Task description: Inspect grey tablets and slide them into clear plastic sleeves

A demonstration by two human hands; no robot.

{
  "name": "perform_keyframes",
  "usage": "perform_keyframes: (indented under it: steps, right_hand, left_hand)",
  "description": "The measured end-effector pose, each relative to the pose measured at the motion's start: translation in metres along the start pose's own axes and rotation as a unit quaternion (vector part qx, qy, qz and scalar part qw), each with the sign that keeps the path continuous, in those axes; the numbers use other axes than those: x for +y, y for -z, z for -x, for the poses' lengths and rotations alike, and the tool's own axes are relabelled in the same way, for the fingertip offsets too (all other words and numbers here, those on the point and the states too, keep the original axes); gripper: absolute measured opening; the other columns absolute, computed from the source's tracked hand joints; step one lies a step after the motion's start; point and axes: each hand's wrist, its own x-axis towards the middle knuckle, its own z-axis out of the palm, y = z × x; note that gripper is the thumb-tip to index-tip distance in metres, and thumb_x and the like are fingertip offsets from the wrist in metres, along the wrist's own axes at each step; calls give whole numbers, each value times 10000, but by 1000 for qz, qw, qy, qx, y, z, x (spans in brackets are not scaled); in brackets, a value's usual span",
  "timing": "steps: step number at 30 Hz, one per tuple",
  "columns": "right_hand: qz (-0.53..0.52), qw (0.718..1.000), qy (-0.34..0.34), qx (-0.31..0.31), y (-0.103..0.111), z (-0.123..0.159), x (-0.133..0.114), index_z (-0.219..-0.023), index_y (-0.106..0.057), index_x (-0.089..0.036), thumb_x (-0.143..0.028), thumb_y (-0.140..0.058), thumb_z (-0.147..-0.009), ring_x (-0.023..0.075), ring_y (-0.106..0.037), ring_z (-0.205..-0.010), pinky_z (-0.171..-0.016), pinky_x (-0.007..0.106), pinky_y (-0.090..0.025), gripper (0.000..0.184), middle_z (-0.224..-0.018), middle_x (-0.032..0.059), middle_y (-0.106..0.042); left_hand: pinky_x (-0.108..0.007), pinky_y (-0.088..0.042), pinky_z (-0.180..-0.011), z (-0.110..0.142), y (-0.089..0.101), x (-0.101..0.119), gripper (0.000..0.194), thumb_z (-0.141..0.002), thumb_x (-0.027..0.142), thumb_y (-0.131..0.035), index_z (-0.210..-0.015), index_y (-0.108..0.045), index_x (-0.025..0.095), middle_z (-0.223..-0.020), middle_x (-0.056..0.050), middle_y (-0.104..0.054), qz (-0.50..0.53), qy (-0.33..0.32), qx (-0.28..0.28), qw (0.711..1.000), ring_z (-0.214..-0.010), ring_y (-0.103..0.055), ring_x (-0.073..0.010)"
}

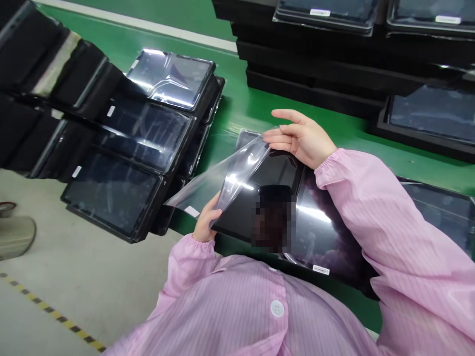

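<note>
A black tablet-like screen panel (243, 212) is tilted in front of my body, its glossy face towards me. My left hand (208, 220) grips its left edge, the thumb on the front and the other fingers hidden behind. A clear plastic film (202, 185) is folded back from the panel's upper left, with a white label near its lower left corner. At the panel's top edge my right hand (302, 141) pinches the film's edge, its index finger stretched out. Another film-covered panel (319, 232) lies just to the right, partly under my right forearm.
Stacked screen panels in black trays (122, 190) stand at the left on the green table (237, 111). More black foam trays (297, 64) with panels rise at the back right. Another panel (441, 207) lies beyond my right sleeve. Yellow-black tape (48, 309) marks the floor.
</note>
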Motion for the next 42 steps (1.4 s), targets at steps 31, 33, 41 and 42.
perform_keyframes:
  steps: [31,33,41,42]
  right_hand:
    - [125,988,15,92,-8,10,-15,-988,-648,-179,21,-500,-846,126,-738,-616,-685,275,-641,286,-713,-19,-740]
    - [170,976,44,131,3,19,-25,-935,-670,-183,20,-532,-824,126,-710,-566,-683,300,-637,270,-705,-22,-727]
    - [565,779,143,232,129,97,-46,-963,-761,-201,-145,-593,-784,265,-746,-727,-811,467,-610,251,-762,53,-754]
    - [598,751,144,240,143,106,-43,-962,-771,-195,-164,-608,-769,291,-751,-796,-858,498,-598,254,-815,77,-770]
  left_hand:
    - [-472,-516,-1062,-2,2,15,619,-600,327,-718,-1198,-746,170,-1119,-83,-792,-59,48,-32,997,-1169,-694,-358]
    - [-494,-471,-1121,2,3,23,607,-637,367,-692,-1209,-737,168,-1234,-99,-759,-175,3,-21,984,-1264,-639,-368]
    - [-582,-326,-1203,35,-55,24,501,-979,297,-437,-1453,-558,187,-1566,-176,-503,-663,-390,-55,637,-1446,-485,-336]
    - [-562,-352,-1191,38,-66,19,493,-998,306,-424,-1459,-552,188,-1564,-179,-505,-674,-414,-115,601,-1439,-494,-334]
